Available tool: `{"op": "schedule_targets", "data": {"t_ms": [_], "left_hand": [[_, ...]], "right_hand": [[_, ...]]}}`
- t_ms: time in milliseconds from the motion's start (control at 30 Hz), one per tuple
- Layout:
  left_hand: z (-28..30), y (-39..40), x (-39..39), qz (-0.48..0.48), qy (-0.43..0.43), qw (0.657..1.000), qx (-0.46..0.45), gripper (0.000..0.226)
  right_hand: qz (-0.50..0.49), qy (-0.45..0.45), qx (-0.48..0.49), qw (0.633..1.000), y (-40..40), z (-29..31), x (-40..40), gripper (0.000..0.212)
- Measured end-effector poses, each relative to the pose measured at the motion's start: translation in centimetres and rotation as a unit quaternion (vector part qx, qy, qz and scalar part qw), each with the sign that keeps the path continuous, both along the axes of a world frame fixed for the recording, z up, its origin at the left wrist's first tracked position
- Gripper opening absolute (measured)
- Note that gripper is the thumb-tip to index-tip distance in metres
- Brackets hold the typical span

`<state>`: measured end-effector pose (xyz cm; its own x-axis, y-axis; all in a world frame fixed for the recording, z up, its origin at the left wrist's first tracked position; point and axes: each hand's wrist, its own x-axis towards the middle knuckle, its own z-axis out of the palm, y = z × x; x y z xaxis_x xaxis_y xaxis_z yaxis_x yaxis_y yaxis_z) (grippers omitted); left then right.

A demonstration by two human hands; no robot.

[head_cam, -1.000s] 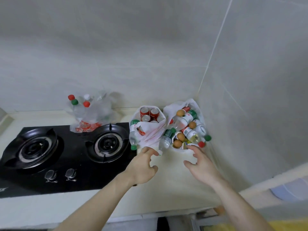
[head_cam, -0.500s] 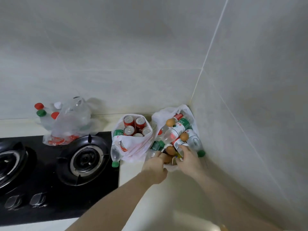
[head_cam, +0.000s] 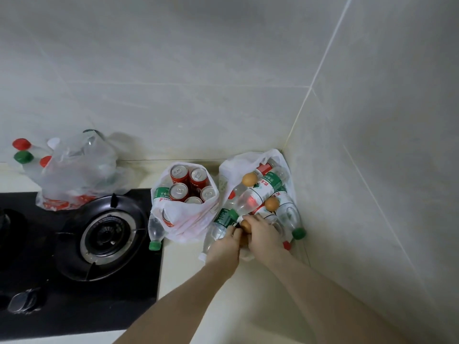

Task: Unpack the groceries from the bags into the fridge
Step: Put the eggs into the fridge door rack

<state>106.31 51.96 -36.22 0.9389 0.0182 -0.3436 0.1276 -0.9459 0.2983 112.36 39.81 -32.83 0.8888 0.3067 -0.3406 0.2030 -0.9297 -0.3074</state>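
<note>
While your hands meet at the corner bag's mouth, both curl around eggs there.

Your left hand and right hand each close on an egg; the bag of bottles sits beside the cans bag.

A home kitchen is shown. A black glass gas hob with a round burner and control knobs is set into a pale bench. The corner walls are covered with large pale tiles. Plastic shopping bags of drink cans, bottles and eggs are stood on the bench.
</note>
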Motion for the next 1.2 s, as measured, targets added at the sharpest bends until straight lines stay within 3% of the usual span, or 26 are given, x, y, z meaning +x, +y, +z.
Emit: {"op": "schedule_targets", "data": {"t_ms": [100,200,433,633,833,1000,1200], "left_hand": [[-0.3,0.1,0.0,0.000,-0.011,1.000,-0.002,0.046],[-0.1,-0.1,0.0,-0.003,-0.016,1.000,-0.012,0.046],[1.1,-0.6,0.0,0.058,-0.048,0.994,-0.077,0.024],[2.6,1.0,-3.6,0.070,-0.100,0.977,-0.174,0.045],[5.3,2.5,-8.3,0.062,-0.052,0.946,-0.313,0.054],[8.8,2.7,-11.2,-0.049,-0.039,0.939,-0.339,0.050],[14.6,0.4,-14.7,-0.212,-0.047,0.914,-0.342,0.043]], "right_hand": [[-0.005,0.001,-0.015,1.000,0.4,-0.2,0.0,0.041],[-0.010,0.004,-0.015,1.000,0.4,-0.4,-0.2,0.045],[-0.111,-0.033,0.123,0.986,-1.6,0.3,-2.7,0.041],[-0.260,-0.042,0.277,0.924,-4.9,2.9,-9.3,0.042],[-0.359,-0.008,0.291,0.887,-7.4,4.9,-17.0,0.035],[-0.421,-0.077,0.284,0.858,-7.8,8.2,-23.9,0.040],[-0.511,-0.141,0.328,0.782,-7.5,12.8,-33.6,0.036]]}}
